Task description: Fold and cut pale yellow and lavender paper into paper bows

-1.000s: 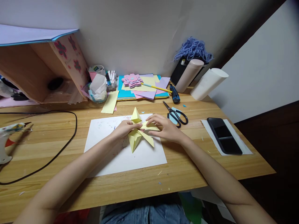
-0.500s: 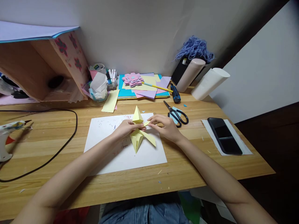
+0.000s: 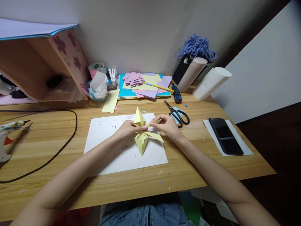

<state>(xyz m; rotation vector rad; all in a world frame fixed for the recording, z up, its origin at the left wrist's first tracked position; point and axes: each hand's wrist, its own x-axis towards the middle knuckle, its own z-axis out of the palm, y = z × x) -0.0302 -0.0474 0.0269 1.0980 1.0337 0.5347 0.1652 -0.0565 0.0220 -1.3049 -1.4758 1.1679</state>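
Observation:
A yellow folded-paper piece with several pointed flaps is held above a marked white sheet. My left hand grips its middle, thumb on top. One point rises away from me, another hangs toward me, and a long flap sticks out to the right. My right hand pinches a narrow strip-like flap on the right side between thumb and fingers. The left fingers beneath the paper are partly hidden.
Scissors lie right of the sheet, a phone farther right. At left are a glue gun and its black cable. Behind stand coloured papers, a pink paper flower, a utility knife and a box.
The folded paper has turned slightly, its lower point and long flap shifting right. My right fingers now pinch the narrow flap nearer its middle, with its tip showing beyond them.

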